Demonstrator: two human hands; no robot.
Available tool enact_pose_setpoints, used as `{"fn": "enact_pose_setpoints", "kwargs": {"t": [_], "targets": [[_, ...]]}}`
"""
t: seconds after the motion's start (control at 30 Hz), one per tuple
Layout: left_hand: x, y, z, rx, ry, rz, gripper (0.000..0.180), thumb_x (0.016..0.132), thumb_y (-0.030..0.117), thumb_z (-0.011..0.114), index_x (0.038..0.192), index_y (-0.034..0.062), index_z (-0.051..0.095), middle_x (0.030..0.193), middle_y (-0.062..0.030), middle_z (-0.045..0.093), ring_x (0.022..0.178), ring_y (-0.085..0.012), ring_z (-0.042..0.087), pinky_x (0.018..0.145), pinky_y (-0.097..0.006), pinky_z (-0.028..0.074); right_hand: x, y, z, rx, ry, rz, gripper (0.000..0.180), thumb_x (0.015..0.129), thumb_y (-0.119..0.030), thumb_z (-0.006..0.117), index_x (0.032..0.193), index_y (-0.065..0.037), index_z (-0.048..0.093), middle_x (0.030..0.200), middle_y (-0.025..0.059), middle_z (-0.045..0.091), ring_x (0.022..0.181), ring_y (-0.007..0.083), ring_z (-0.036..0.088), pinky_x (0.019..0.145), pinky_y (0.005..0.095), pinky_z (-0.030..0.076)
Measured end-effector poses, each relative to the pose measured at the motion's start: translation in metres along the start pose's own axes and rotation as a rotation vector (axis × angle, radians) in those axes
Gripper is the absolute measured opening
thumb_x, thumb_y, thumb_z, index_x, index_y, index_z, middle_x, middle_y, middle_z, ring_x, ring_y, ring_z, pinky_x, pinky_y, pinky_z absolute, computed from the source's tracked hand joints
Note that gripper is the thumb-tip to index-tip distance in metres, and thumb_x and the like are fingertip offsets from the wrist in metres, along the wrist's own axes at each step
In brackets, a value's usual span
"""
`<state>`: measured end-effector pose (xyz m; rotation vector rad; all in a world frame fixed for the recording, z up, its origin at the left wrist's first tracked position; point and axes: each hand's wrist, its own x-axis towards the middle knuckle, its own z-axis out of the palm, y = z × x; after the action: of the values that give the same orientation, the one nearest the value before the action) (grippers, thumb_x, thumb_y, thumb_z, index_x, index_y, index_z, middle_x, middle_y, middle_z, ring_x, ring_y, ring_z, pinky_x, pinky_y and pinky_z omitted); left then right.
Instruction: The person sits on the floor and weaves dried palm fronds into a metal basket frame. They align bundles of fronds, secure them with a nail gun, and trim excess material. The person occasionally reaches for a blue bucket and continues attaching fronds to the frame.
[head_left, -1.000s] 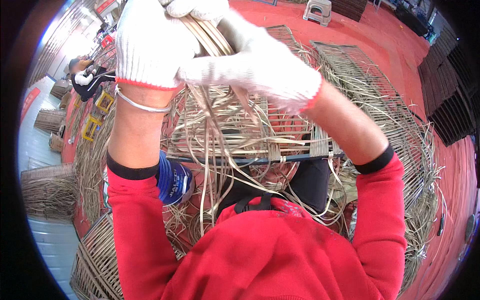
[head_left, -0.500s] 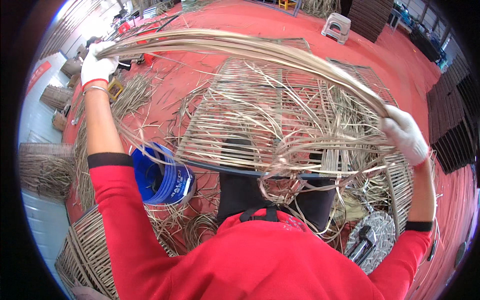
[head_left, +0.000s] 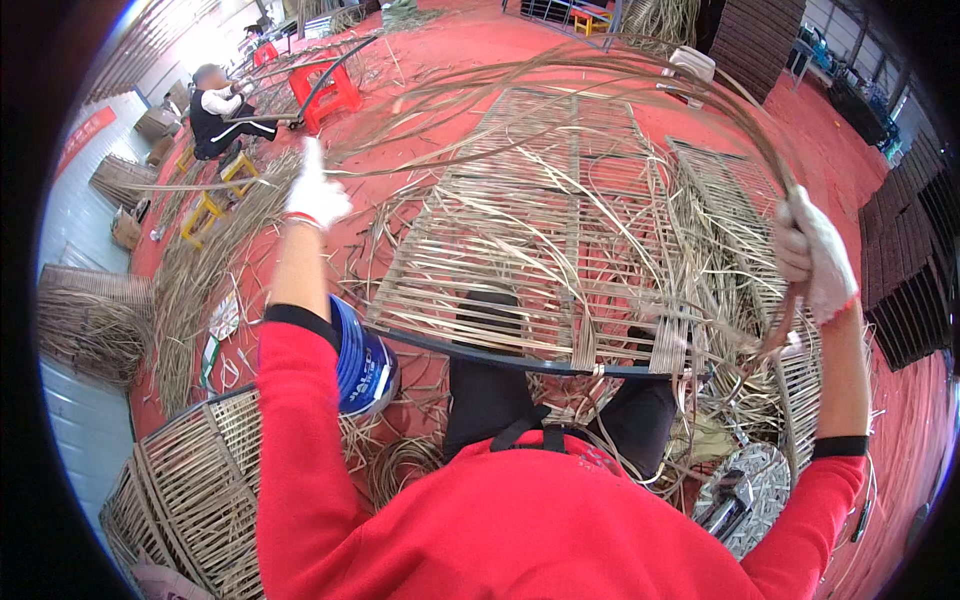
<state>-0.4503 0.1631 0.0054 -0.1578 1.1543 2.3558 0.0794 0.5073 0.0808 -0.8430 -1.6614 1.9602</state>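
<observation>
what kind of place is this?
Probably a rattan or cane weaving workshop: a half-woven panel lies on the red floor, loose strands lie in heaps, and another seated person works nearby.

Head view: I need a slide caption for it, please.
Gloved left hand and right hand stretch long rattan strands in an arc above a half-woven frame panel.

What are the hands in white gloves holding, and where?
A long bundle of cane strips: the right hand grips one end, the left hand holds near the other.
</observation>
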Motion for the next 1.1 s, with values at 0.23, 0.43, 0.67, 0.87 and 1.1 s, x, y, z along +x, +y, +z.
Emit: {"fn": "enact_pose_setpoints", "kwargs": {"t": [0.23,0.43,0.67,0.87,1.1], "targets": [[-0.170,-0.194,0.081,0.110,-0.782,-0.156,0.044,0.098,0.036,0.056,0.130,0.0061,0.050,0.099,-0.0036,0.059,0.089,-0.0157,0.057,0.078,-0.032,0.051,0.052,0.039,0.157,0.475,-0.463,0.158,0.028,0.106,-0.034,0.046,0.097,-0.009,0.054,0.065,-0.0104,0.039,0.047,-0.0012,0.030,0.039,0.0161,0.024],[-0.221,-0.232,0.101,0.113,-0.631,-0.395,0.021,0.101,0.021,0.056,0.116,0.0061,0.054,0.078,0.0031,0.053,0.060,-0.0054,0.049,0.057,-0.026,0.046,0.128,0.048,0.212,0.572,-0.459,0.079,0.025,0.106,-0.030,0.047,0.096,-0.008,0.051,0.071,-0.0065,0.045,0.051,0.0036,0.032,0.044,0.0207,0.030],[-0.232,-0.261,0.051,-0.204,-0.773,-0.773,0.022,0.106,0.029,0.046,0.109,0.0087,0.055,0.075,0.0027,0.045,0.062,-0.0091,0.044,0.063,-0.028,0.040,0.201,0.087,0.181,0.518,-0.211,0.073,0.028,0.105,-0.033,0.047,0.102,-0.005,0.051,0.073,-0.0024,0.049,0.052,0.0075,0.040,0.046,0.0218,0.037],[-0.172,-0.250,0.044,-0.360,-0.706,-0.637,0.017,0.104,0.026,0.050,0.100,0.0088,0.054,0.074,0.0016,0.048,0.064,-0.0113,0.048,0.066,-0.030,0.045,0.134,0.147,0.138,0.066,-0.316,0.203,0.060,0.101,-0.053,0.046,0.135,-0.004,0.051,0.114,0.0094,0.067,0.101,0.0179,0.063,0.092,0.0377,0.052],[-0.112,-0.267,0.032,-0.380,-0.706,-0.491,0.019,0.105,0.024,0.046,0.097,0.0070,0.048,0.074,-0.0003,0.046,0.070,-0.0172,0.049,0.070,-0.033,0.046,-0.022,0.181,0.081,-0.702,-0.640,-0.089,0.066,0.094,-0.056,0.055,0.135,-0.005,0.055,0.126,0.0145,0.065,0.118,0.0309,0.061,0.099,0.0415,0.047]]}}
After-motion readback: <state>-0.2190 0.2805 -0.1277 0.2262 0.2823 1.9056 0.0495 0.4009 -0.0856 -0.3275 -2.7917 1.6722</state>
